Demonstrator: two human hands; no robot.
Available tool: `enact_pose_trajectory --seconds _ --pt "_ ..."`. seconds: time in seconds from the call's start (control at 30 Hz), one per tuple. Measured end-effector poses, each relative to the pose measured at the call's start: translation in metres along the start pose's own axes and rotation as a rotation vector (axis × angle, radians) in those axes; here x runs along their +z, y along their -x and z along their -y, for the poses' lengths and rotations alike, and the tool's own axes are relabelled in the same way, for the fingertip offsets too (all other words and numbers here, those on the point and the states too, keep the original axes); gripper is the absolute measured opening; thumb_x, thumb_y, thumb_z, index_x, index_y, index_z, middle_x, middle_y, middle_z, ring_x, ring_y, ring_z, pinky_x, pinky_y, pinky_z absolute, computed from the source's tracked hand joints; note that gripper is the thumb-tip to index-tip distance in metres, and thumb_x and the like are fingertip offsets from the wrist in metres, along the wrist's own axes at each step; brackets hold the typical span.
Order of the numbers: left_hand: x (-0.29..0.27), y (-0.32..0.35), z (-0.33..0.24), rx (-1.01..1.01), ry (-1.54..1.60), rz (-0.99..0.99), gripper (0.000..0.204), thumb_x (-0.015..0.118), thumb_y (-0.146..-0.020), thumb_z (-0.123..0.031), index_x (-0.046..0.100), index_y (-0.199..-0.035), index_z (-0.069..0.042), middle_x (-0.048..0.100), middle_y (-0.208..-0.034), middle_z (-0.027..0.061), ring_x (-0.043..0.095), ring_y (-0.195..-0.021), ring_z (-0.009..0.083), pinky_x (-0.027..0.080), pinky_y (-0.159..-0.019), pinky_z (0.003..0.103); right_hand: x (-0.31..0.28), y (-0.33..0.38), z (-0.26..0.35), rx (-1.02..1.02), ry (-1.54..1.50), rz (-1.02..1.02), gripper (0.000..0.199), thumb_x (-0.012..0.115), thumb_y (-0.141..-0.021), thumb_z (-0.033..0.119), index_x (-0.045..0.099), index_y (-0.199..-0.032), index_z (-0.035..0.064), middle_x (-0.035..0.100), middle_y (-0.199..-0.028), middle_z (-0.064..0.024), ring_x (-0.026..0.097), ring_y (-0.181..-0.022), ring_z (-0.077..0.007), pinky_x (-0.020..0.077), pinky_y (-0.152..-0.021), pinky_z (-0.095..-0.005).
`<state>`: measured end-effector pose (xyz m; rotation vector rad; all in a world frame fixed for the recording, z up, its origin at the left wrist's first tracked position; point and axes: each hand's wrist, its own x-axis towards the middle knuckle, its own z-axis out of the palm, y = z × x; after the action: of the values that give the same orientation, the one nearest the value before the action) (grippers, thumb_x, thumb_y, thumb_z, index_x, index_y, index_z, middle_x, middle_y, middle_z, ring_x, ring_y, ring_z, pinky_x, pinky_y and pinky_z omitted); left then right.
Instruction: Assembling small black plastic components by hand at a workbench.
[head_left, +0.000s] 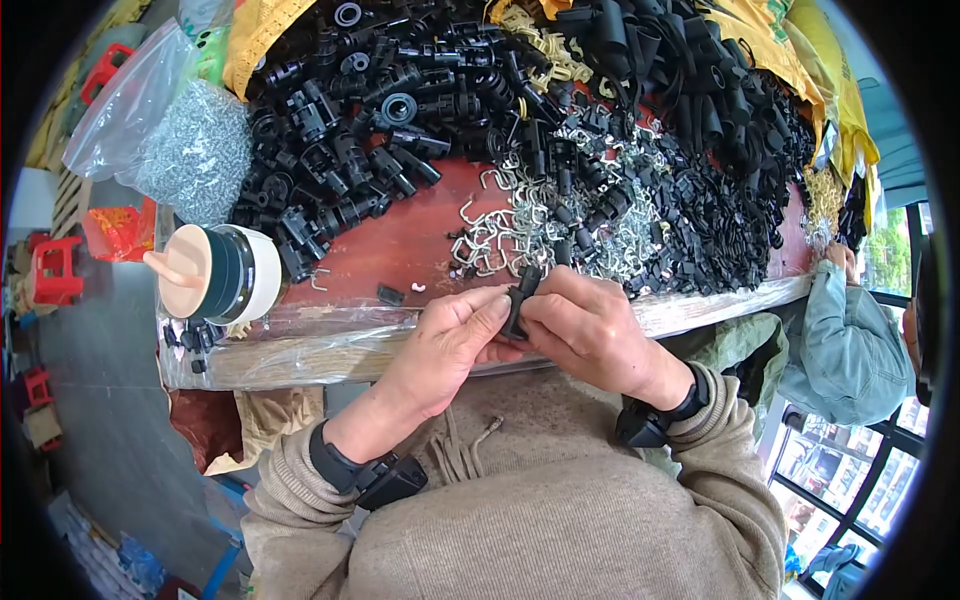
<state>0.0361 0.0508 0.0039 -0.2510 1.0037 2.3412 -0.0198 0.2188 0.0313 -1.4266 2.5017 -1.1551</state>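
Note:
Over the near edge of the table, my left hand (pixel 452 338) and my right hand (pixel 592 328) come together on a small black plastic part (pixel 518 302). Left thumb and fingers pinch it from one side. The right fingers curl in against its upper end, and whatever else lies between them is hidden. Just beyond my hands is a heap of bent silvery metal hooks (pixel 490 235). A small black piece (pixel 390 295) lies alone on the red tabletop (pixel 385 245), left of the part I hold.
Black cylindrical assemblies (pixel 350 150) are heaped at the far left, black tubes (pixel 690 90) and small black pieces (pixel 715 220) at the right. A bag of screws (pixel 195 150) and a lidded cup (pixel 220 275) stand left. A co-worker's sleeve (pixel 840 350) is at the right end.

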Motion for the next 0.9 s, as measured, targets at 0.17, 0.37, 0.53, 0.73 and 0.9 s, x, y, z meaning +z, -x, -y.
enact_pose_trajectory --seconds 0.17,0.37,0.53,0.73,0.9 --pt "0.003 0.001 0.000 0.012 -0.067 0.021 0.034 0.043 -0.090 -0.020 0.044 -0.116 0.001 0.053 -0.104 0.0060 0.053 -0.091 0.0113 0.047 -0.077 0.026 -0.003 -0.002 0.000 0.036 -0.043 0.033 0.015 0.064 -0.063 -0.001 0.055 -0.075 0.0020 0.048 -0.066 -0.0070 0.051 -0.052 -0.0226 0.0403 -0.044 -0.0309" --pt "0.001 -0.001 -0.003 -0.010 -0.141 0.078 0.033 0.045 -0.089 -0.017 0.044 -0.117 0.001 0.052 -0.107 0.0060 0.052 -0.094 0.0112 0.046 -0.080 0.027 -0.010 -0.009 0.002 0.110 -0.018 0.175 0.011 0.062 -0.062 -0.001 0.054 -0.068 0.0031 0.046 -0.065 -0.0066 0.050 -0.052 -0.0228 0.0395 -0.044 -0.0316" --pt "-0.004 -0.003 -0.002 -0.033 -0.083 0.080 0.031 0.046 -0.088 -0.016 0.045 -0.115 0.000 0.053 -0.105 0.0066 0.053 -0.093 0.0125 0.047 -0.080 0.027 -0.007 -0.013 0.001 0.135 -0.021 0.179 0.013 0.061 -0.065 0.007 0.049 -0.067 0.0049 0.045 -0.064 -0.0071 0.052 -0.055 -0.0243 0.0415 -0.045 -0.0341" --pt "-0.005 0.000 -0.010 -0.035 0.136 0.013 0.026 0.049 -0.086 -0.012 0.047 -0.109 0.000 0.056 -0.099 0.0086 0.056 -0.088 0.0150 0.047 -0.078 0.026 -0.017 -0.025 -0.017 0.276 -0.252 0.074 0.010 0.063 -0.063 0.001 0.054 -0.069 0.0026 0.047 -0.065 -0.0062 0.048 -0.050 -0.0224 0.0383 -0.045 -0.0308" --pt "-0.008 -0.001 -0.012 -0.008 0.197 -0.018 0.027 0.052 -0.084 -0.010 0.046 -0.108 -0.001 0.057 -0.099 0.0108 0.057 -0.088 0.0170 0.047 -0.079 0.027 0.005 -0.026 -0.045 0.208 0.292 -0.029 0.009 0.062 -0.069 0.004 0.054 -0.072 0.0021 0.047 -0.066 -0.0044 0.047 -0.049 -0.0181 0.0364 -0.044 -0.0282"
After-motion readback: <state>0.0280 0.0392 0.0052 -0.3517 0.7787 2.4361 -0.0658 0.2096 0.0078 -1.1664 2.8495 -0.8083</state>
